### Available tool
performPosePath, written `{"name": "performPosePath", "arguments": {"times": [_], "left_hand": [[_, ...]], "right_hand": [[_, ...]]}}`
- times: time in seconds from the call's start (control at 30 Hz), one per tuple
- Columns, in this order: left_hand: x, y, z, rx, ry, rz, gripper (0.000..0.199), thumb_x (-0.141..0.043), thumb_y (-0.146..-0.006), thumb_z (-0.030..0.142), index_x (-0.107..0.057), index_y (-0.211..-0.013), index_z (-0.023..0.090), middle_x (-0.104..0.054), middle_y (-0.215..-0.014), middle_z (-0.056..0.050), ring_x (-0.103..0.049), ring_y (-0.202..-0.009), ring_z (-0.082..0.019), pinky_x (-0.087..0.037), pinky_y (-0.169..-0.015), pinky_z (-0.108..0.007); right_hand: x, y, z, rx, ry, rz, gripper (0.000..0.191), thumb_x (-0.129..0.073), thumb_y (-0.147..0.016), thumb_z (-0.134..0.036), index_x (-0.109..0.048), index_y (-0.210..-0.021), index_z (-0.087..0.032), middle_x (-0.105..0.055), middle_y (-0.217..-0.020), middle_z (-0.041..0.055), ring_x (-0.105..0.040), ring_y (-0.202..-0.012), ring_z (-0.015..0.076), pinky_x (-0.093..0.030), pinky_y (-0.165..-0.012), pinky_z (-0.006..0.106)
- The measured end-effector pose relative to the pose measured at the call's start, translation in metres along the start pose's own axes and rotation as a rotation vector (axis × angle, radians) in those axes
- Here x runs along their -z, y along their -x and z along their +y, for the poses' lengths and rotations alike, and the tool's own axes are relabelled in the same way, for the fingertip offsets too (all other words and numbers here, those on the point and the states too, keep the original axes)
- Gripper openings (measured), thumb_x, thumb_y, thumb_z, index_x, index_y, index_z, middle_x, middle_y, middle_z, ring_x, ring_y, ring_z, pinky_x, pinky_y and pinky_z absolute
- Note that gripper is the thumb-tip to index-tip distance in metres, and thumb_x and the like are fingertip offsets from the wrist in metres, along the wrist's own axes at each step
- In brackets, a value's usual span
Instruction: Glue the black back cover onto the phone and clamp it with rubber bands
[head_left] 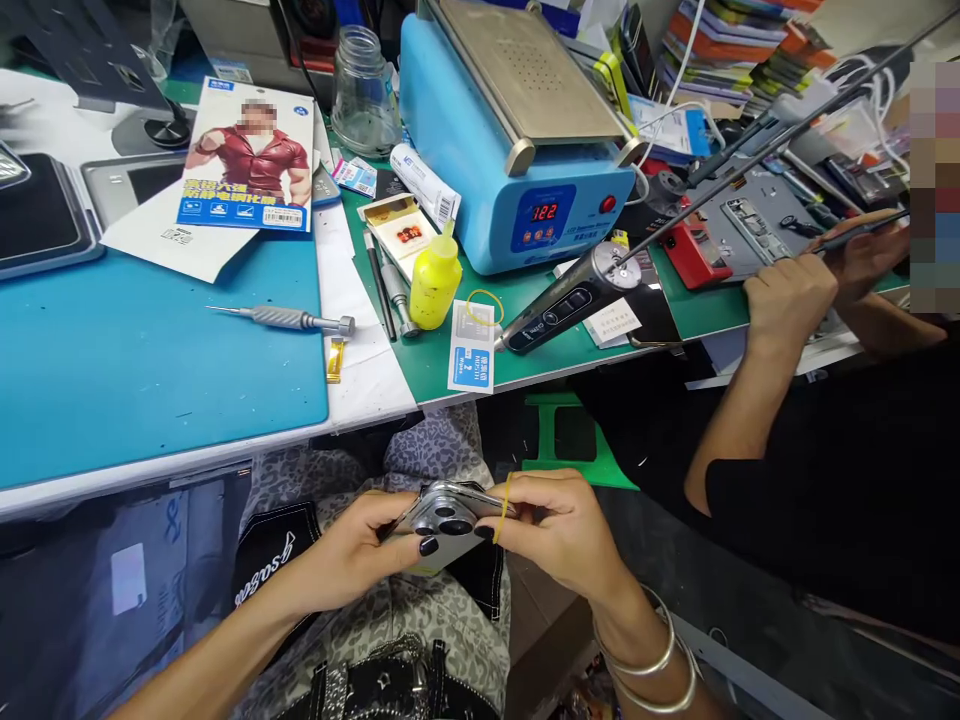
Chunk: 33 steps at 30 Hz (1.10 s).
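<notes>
At the far left, a dark-screened, rounded rectangular device point(49, 215) lies on a smooth blue work mat point(150, 370). To its right, a white cardboard packet point(247, 165), printed with a figure in a red shirt, rests partly over a white sheet of paper point(176, 238). Nearer the front of the mat, a slim silver metal screwdriver-like tool point(281, 318) points left.

Below the table edge, over the wearer's patterned grey trousers point(390, 615), the left hand point(352, 555) grips the left side of a silver phone with large round camera lenses point(444, 530), its dark-nailed thumb on the near face. The phone is held in the air between both hands, camera end up and tilted.

On the table beyond stand a clear glass jar point(365, 95) and, nearer, a yellow squeeze bottle point(435, 285). Next comes a light-blue boxy machine point(450, 150) with a metal top plate and red digits.

Back at the phone, a thin yellow rubber band point(504, 510) crosses the right hand's fingertips. That right hand point(562, 525) pinches the phone's right corner between thumb and fingers; silver bangles point(660, 660) circle its wrist.

At far right, another person's hand point(791, 290) is near a red-and-grey case point(694, 250).
</notes>
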<state>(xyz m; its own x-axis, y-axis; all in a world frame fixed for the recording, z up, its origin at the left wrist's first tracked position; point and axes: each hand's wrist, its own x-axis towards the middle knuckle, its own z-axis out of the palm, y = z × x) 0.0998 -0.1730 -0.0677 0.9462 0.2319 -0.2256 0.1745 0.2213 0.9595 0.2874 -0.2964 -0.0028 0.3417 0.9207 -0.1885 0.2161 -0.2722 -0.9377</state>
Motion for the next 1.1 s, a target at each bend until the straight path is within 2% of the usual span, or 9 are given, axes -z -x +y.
{"name": "performPosePath", "arguments": {"times": [0.07,0.17,0.3,0.53,0.8,0.9,1.0,1.1], "left_hand": [[0.000,0.002,0.001,-0.009,0.029,0.014,0.034,-0.060,-0.086,0.046,-0.069,-0.087,0.013,-0.061,-0.073,-0.004,-0.051,-0.069,-0.016,-0.043,-0.064,-0.025],[-0.002,0.000,0.007,-0.071,0.049,0.141,0.029,-0.065,-0.085,0.040,-0.069,-0.102,0.016,-0.068,-0.085,-0.006,-0.058,-0.074,-0.017,-0.046,-0.067,-0.025],[-0.007,-0.006,0.019,-0.180,-0.006,0.255,0.020,-0.062,-0.088,0.034,-0.071,-0.093,0.017,-0.069,-0.081,-0.005,-0.059,-0.072,-0.014,-0.045,-0.065,-0.022],[-0.016,-0.004,0.032,-0.124,0.062,0.285,0.020,-0.060,-0.091,0.035,-0.065,-0.083,0.017,-0.062,-0.073,0.000,-0.051,-0.064,-0.009,-0.039,-0.059,-0.018],[-0.018,0.006,0.034,-0.046,0.087,0.256,0.023,-0.057,-0.092,0.037,-0.061,-0.082,0.017,-0.057,-0.071,0.001,-0.047,-0.062,-0.010,-0.036,-0.057,-0.021],[-0.016,0.009,0.033,-0.103,0.035,0.251,0.020,-0.056,-0.093,0.035,-0.060,-0.084,0.018,-0.057,-0.074,0.000,-0.049,-0.066,-0.011,-0.037,-0.059,-0.023],[-0.014,0.014,0.032,-0.239,-0.057,0.253,0.012,-0.055,-0.093,0.031,-0.061,-0.091,0.020,-0.060,-0.077,-0.001,-0.054,-0.071,-0.013,-0.041,-0.064,-0.024],[-0.015,0.018,0.032,-0.359,-0.124,0.259,0.011,-0.055,-0.092,0.027,-0.061,-0.099,0.021,-0.063,-0.082,-0.003,-0.058,-0.077,-0.015,-0.046,-0.071,-0.027]], "right_hand": [[-0.004,0.002,-0.002,0.011,0.000,0.014,0.010,-0.072,-0.077,-0.019,-0.074,-0.067,-0.015,-0.053,-0.054,-0.0024,-0.041,-0.049,0.0078,-0.030,-0.045,0.021],[-0.007,0.005,-0.002,0.019,0.015,0.025,0.013,-0.071,-0.078,-0.021,-0.072,-0.067,-0.015,-0.052,-0.055,-0.0020,-0.041,-0.050,0.0082,-0.030,-0.046,0.022],[-0.011,0.005,-0.005,0.039,0.016,0.041,0.016,-0.066,-0.080,-0.021,-0.069,-0.066,-0.015,-0.049,-0.054,-0.0026,-0.039,-0.049,0.0081,-0.029,-0.046,0.023],[-0.013,0.007,-0.010,0.078,0.005,-0.002,0.022,-0.059,-0.080,-0.017,-0.055,-0.059,-0.018,-0.040,-0.054,-0.0043,-0.034,-0.050,0.0081,-0.026,-0.047,0.024],[-0.015,0.009,-0.010,0.107,0.008,-0.073,0.024,-0.055,-0.082,-0.015,-0.048,-0.059,-0.018,-0.033,-0.056,-0.0052,-0.029,-0.051,0.0079,-0.022,-0.048,0.025],[-0.018,0.011,-0.013,0.114,0.074,-0.050,0.017,-0.056,-0.079,-0.013,-0.053,-0.064,-0.018,-0.038,-0.057,-0.0051,-0.033,-0.051,0.0078,-0.026,-0.048,0.024],[-0.022,0.014,-0.018,0.169,0.111,0.015,0.005,-0.065,-0.077,-0.015,-0.064,-0.074,-0.018,-0.051,-0.062,-0.0029,-0.044,-0.055,0.0094,-0.036,-0.051,0.023],[-0.026,0.014,-0.024,0.208,0.049,0.067,0.006,-0.070,-0.078,-0.014,-0.070,-0.082,-0.019,-0.063,-0.069,0.0006,-0.058,-0.064,0.0129,-0.047,-0.061,0.025]]}}
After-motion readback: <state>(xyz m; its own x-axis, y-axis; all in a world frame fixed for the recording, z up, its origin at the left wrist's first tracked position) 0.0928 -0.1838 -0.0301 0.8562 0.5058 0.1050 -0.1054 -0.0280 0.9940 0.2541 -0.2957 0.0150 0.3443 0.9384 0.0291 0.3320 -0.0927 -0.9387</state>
